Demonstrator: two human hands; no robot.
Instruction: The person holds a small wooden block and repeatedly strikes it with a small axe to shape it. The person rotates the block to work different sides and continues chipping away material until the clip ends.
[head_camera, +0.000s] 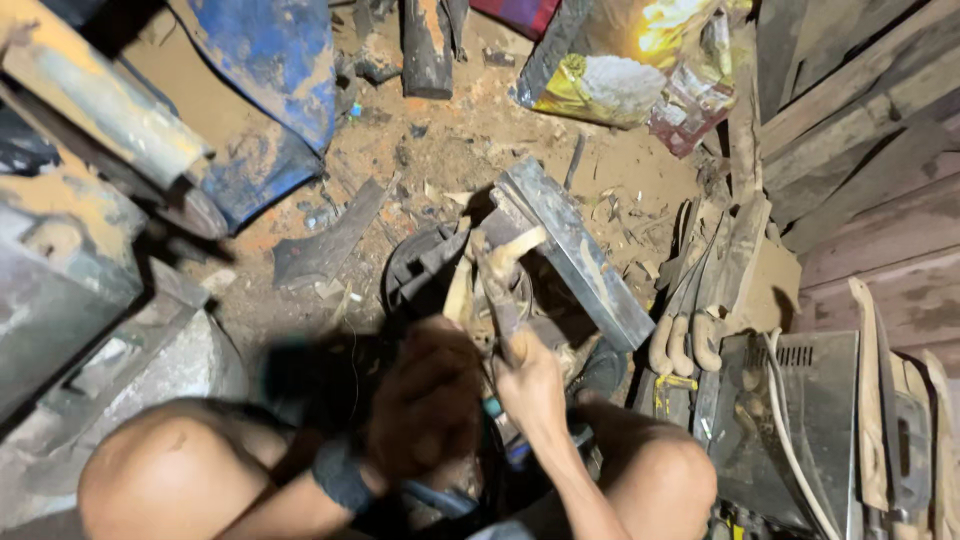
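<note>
My right hand (530, 385) is closed around the dark shaft of a tool (497, 290) that points away from me and ends in a pale wooden piece (520, 245). My left hand (425, 400) is blurred, wears a dark wristband and hovers just left of the right hand. A pale stick (458, 295) rises beside it; the blur hides whether the hand grips it. Both hands are over a round dark metal part (420, 265) on the dirt floor. A long dark metal block (580, 255) lies slanted just beyond the tool's tip.
My bare knees (170, 465) frame the bottom. Several wooden-handled blades (685, 335) lean at the right beside a grey metal box (800, 400) and wooden planks (880, 150). A blue rusty panel (270, 90), a flat metal scrap (325, 245) and crumpled wrappers (610, 85) lie further away.
</note>
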